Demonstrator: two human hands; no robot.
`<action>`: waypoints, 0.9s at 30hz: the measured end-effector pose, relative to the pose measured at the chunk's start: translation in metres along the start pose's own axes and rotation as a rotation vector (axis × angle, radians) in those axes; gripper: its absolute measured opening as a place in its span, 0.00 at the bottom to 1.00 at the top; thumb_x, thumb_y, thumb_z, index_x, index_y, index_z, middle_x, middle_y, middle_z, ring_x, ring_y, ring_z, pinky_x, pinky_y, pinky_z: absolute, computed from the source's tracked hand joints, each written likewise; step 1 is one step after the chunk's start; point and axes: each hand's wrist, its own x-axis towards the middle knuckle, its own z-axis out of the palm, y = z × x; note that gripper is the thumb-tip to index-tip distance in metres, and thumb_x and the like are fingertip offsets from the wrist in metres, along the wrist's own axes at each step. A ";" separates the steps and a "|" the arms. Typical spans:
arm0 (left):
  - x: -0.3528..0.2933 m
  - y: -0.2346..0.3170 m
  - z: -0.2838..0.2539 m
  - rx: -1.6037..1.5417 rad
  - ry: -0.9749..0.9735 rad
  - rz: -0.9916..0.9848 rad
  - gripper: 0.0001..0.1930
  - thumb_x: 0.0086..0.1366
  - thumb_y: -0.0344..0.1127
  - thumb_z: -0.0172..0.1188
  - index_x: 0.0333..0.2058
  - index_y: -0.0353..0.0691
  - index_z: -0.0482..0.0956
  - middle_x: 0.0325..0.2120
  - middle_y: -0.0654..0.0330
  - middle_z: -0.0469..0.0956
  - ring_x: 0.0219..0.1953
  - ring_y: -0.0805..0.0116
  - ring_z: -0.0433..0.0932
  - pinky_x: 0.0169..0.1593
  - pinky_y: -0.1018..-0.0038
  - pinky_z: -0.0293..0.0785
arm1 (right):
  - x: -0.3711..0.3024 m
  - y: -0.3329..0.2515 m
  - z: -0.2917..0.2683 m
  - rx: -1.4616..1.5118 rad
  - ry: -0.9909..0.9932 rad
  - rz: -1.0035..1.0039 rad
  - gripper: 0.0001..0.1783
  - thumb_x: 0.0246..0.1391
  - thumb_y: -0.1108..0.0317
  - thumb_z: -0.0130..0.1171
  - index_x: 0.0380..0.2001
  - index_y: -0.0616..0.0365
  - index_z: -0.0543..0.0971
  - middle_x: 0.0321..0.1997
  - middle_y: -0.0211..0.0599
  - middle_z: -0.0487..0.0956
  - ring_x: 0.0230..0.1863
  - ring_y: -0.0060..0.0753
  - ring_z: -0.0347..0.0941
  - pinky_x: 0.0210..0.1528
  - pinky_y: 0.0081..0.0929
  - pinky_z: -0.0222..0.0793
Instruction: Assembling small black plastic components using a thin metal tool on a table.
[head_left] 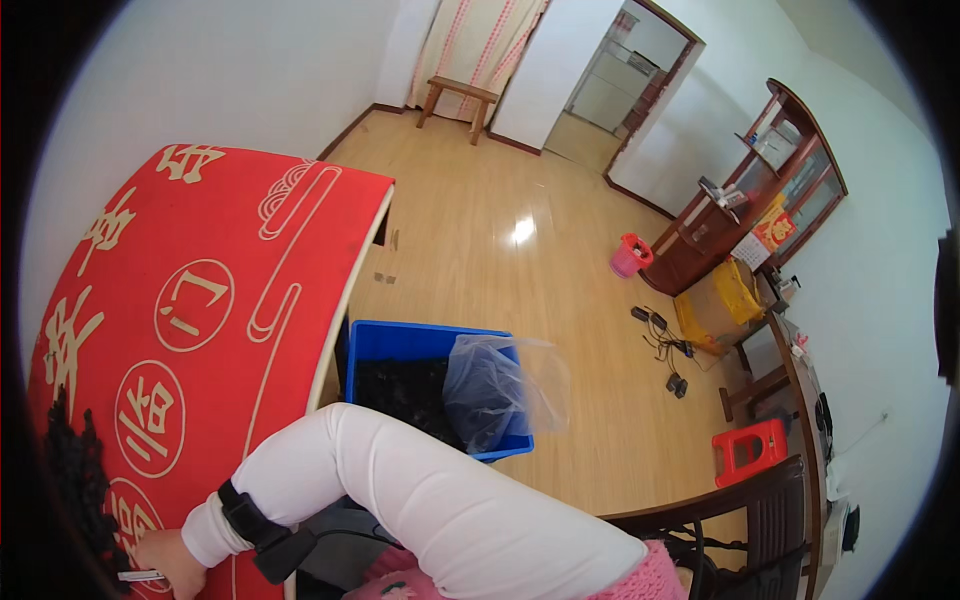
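My white sleeve (420, 490) is crossing over, one hand (170, 568) pinching a small metal tool (138, 576) on the red worktop (200, 300), can't see my other hand, and judging by the blue bin (400, 345) sitting loaded with dark bits, I'm reckoning plenty's left.

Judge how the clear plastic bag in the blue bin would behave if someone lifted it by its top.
The bag would probably be floppy: its thin clear film is crumpled and drapes over the blue bin rim. It looks part-filled with dark small pieces, so it would likely sag and bulge at the bottom. The film looks glossy, so it may be somewhat slippery.

White walls, wood floor (480, 230) w/ glare, bench (458, 97), dark cabinet (760, 190).
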 end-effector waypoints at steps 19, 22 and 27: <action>-0.016 0.000 -0.017 0.184 -0.153 -0.372 0.11 0.53 0.32 0.61 0.16 0.37 0.72 0.13 0.51 0.71 0.17 0.53 0.72 0.21 0.63 0.66 | -0.058 -0.086 -0.052 -0.054 -0.127 -0.030 0.23 0.51 0.81 0.48 0.53 0.64 0.71 0.39 0.53 0.77 0.37 0.44 0.76 0.40 0.32 0.70; -0.014 -0.006 -0.016 0.044 -0.138 -0.441 0.10 0.53 0.32 0.62 0.17 0.35 0.74 0.13 0.52 0.71 0.17 0.54 0.72 0.21 0.65 0.66 | -0.059 -0.084 -0.052 -0.104 -0.185 -0.047 0.24 0.50 0.82 0.49 0.53 0.65 0.70 0.39 0.52 0.77 0.35 0.45 0.75 0.39 0.31 0.70; -0.016 -0.012 -0.014 -0.007 -0.174 -0.471 0.09 0.52 0.31 0.63 0.19 0.34 0.76 0.13 0.52 0.72 0.16 0.55 0.72 0.20 0.66 0.66 | -0.057 -0.084 -0.051 -0.145 -0.256 -0.025 0.24 0.49 0.82 0.49 0.53 0.66 0.70 0.40 0.52 0.77 0.35 0.45 0.75 0.37 0.30 0.70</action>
